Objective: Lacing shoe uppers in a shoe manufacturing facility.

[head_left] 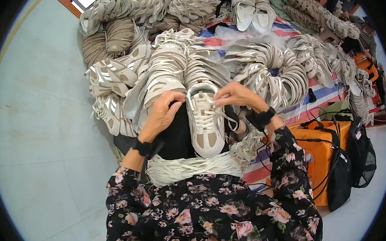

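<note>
A white and beige sneaker upper lies over my lap, toe toward me, its white laces threaded across the front. My right hand pinches a shoelace beside the tongue, and a loose length hangs down the shoe's right side. At the left of the shoe's opening, my left hand is closed with fingertips together; whatever it may hold is hidden. A thick bundle of pale shoelaces lies across my waist. Beyond my left hand a long nested row of uppers runs away from me.
Curved stacks of uppers lie on a striped sheet. Several more uppers are piled at the left. To my right stand an orange container with cables and a black mesh bag. Other people are partly visible at far right.
</note>
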The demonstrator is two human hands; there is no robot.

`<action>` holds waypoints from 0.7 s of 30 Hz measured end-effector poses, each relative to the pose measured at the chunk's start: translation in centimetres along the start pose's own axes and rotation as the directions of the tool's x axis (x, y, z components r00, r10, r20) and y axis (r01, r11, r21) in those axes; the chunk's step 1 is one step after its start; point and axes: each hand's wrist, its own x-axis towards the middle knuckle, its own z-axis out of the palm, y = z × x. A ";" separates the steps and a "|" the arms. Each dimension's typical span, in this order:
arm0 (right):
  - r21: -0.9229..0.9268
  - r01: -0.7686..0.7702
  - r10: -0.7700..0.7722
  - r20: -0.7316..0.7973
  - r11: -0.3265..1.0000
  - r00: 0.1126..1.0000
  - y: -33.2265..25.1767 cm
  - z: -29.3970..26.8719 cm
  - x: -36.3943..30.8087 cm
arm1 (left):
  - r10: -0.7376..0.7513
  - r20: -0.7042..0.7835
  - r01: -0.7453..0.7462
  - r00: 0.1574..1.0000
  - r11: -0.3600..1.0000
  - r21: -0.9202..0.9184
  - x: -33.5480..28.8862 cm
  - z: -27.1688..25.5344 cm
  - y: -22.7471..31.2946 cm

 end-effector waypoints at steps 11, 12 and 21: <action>0.373 -0.118 0.294 -0.459 0.920 0.838 -5.9 -1.9 -9.3 | 0.227 0.202 -0.253 0.953 0.961 0.113 2.8 7.3 -1.9; 0.440 -0.078 0.300 -0.461 0.895 0.835 -5.4 -1.7 -9.2 | 0.191 0.241 -0.235 0.952 0.957 0.171 2.4 7.2 -1.9; 0.480 -0.003 0.265 -0.478 0.877 0.838 -4.8 -1.9 -8.5 | 0.181 0.314 -0.275 0.932 0.918 0.287 2.7 8.2 -2.7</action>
